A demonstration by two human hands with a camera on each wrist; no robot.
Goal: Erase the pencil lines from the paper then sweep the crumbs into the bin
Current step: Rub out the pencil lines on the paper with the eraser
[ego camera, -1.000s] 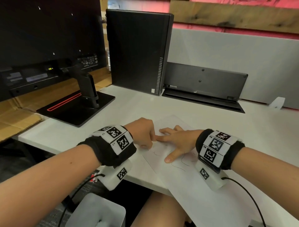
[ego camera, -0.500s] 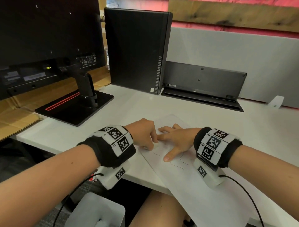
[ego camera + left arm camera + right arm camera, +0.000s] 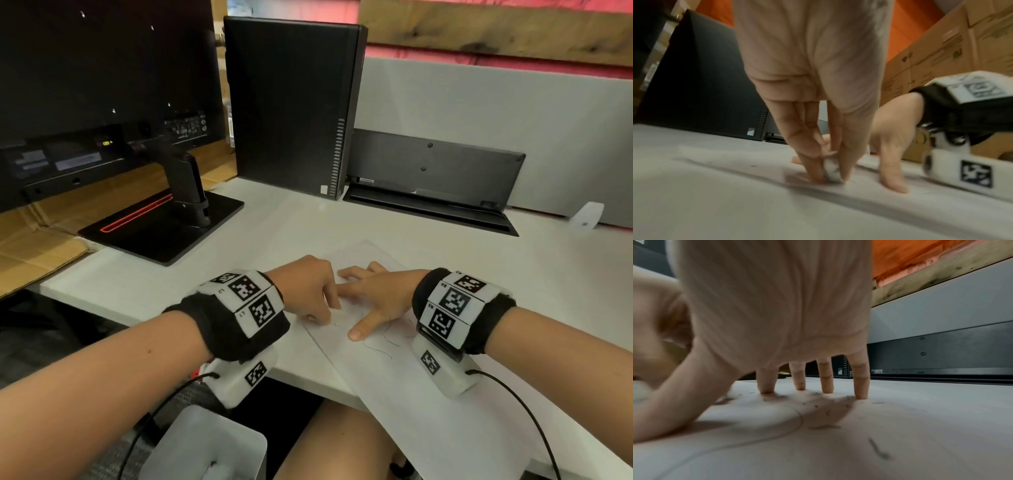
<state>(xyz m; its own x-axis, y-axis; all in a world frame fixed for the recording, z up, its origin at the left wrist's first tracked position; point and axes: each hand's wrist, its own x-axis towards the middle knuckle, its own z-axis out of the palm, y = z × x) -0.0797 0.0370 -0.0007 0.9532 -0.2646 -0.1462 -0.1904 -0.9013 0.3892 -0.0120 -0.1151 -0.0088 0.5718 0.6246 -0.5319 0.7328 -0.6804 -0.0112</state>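
Observation:
A white sheet of paper [image 3: 411, 394] lies at an angle on the white desk [image 3: 274, 233], its near end hanging over the desk's front edge. Curved pencil lines [image 3: 380, 346] run across it. My left hand [image 3: 308, 291] pinches a small white eraser [image 3: 831, 170] between thumb and fingers and presses it on the paper's left part. My right hand [image 3: 373, 298] lies spread flat on the sheet, its fingertips [image 3: 860, 395] pressing down. Dark eraser crumbs [image 3: 828, 412] are scattered on the paper around the right hand's fingers.
A white bin [image 3: 205, 445] stands on the floor below the desk's front edge, left of my knee. On the desk stand a monitor base [image 3: 161, 229] at the left, a black computer tower [image 3: 291, 106] behind, and a black keyboard [image 3: 431, 185] leaning on a grey partition.
My left hand with the eraser has made small rubbing movements on the paper near the right index finger. The right hand stays spread on the sheet.

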